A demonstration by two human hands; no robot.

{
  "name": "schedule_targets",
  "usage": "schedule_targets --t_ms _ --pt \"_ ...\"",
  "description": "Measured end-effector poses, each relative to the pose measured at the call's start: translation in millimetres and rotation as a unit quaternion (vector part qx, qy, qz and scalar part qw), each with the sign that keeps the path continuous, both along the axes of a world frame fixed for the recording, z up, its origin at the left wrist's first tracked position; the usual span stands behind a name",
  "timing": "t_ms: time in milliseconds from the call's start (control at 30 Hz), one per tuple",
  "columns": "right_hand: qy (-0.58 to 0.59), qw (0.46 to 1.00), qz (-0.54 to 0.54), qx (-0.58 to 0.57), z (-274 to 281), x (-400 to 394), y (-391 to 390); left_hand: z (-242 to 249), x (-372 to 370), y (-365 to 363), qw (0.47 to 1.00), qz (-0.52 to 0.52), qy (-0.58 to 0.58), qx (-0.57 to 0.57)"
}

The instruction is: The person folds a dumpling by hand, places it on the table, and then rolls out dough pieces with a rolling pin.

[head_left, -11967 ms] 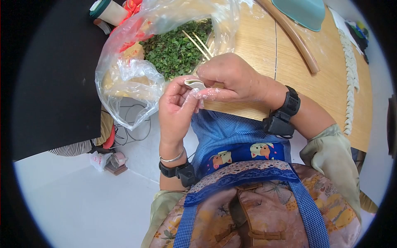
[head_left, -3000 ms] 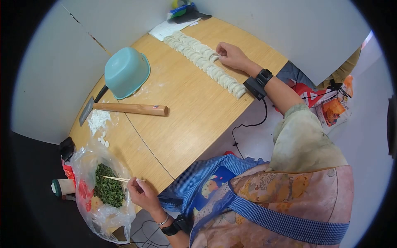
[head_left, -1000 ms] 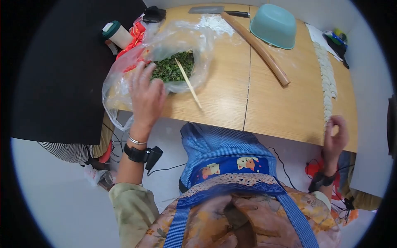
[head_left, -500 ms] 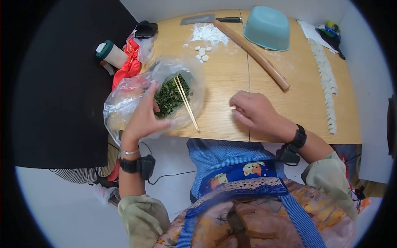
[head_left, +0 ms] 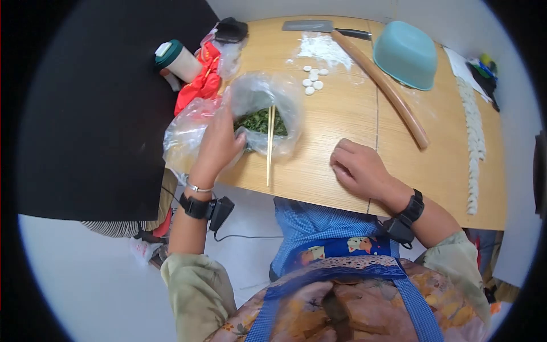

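My left hand (head_left: 221,142) is closed on the near left side of a clear plastic bag (head_left: 250,88), fingers along its outside and thumb at the rim. Chopped green leaves (head_left: 259,121) lie inside, partly covered by the bag's folds. A pair of chopsticks (head_left: 270,151) leans over the bag's near rim, tips in the greens. Resting on the table, my right hand (head_left: 362,168) has its fingers curled in, and nothing shows in them. Several small white dough pieces (head_left: 314,76) sit beyond the bag, beside a patch of flour (head_left: 325,49).
A rolling pin (head_left: 387,91) lies across the wooden table (head_left: 319,171). Behind it are a cleaver (head_left: 307,25) and an upturned blue-green basin (head_left: 405,54). Folded dumplings (head_left: 472,142) line the right side. A lidded cup (head_left: 183,62) and red packaging (head_left: 200,85) are at left.
My left hand has closed on the bag, whose near side now covers more of the greens. The chopsticks have swung more upright in view. My right hand stays curled on the table; the view has shifted.
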State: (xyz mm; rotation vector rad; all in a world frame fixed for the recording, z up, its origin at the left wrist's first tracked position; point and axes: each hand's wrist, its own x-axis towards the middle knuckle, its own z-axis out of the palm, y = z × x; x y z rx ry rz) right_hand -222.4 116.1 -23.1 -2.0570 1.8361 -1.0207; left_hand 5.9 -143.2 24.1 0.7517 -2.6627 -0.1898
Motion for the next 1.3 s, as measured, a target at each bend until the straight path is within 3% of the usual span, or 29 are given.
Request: schedule_targets --t_ms 67,167,233,300,367,433,467,500,600,700,733,833,900,967,1133,1300 --pt "0.001 1.0 0.001 -0.005 1 0 -1 0 2 -2 0.998 0.032 -0.023 0.052" --pt "-0.012 1.0 0.002 -0.004 1 -2 -1 -10 6 -12 0.997 -0.036 -0.057 -0.044" --pt "-0.01 1.0 0.01 -0.005 0 -4 -1 -2 11 -34 0.999 -0.026 0.028 -0.029" --pt "-0.014 1.0 0.011 -0.002 1 -6 -1 23 14 -55 0.994 0.042 0.081 -0.06" --pt "-0.018 1.0 0.012 0.0 1 -6 0 52 16 -81 0.981 0.094 0.168 -0.005" --pt "-0.023 1.0 0.02 -0.005 1 -6 0 76 41 -136 0.975 0.174 0.132 -0.047" --pt "-0.025 1.0 0.012 -0.006 0 -8 0 91 35 -126 0.967 0.16 0.191 -0.057" --pt "-0.025 0.999 0.018 -0.008 -1 -8 0 96 53 -157 0.971 0.141 0.172 -0.09" --pt "-0.025 0.999 0.018 -0.009 -2 -8 1 118 59 -143 0.963 0.157 0.19 -0.107" --pt "-0.026 0.999 0.018 -0.009 -5 -9 2 87 78 -154 0.975 0.063 0.187 -0.099" --pt "-0.029 0.999 0.02 -0.011 -5 -9 2 55 89 -182 0.97 0.063 0.234 0.006" --pt "-0.013 1.0 0.023 -0.014 -5 -9 0 10 93 -169 0.987 0.086 0.131 -0.039" --pt "-0.011 1.0 0.024 -0.016 -4 -9 -1 -14 105 -176 0.973 0.128 0.139 0.13" --pt "-0.01 1.0 0.022 -0.016 -5 -9 -1 -28 106 -184 0.967 0.136 0.135 0.165" --pt "0.003 1.0 0.027 0.001 -6 -10 -3 -33 109 -185 0.973 0.098 0.104 0.182" --pt "0.001 1.0 0.03 -0.004 -4 -12 -5 2 134 -173 0.975 0.051 0.068 0.207"
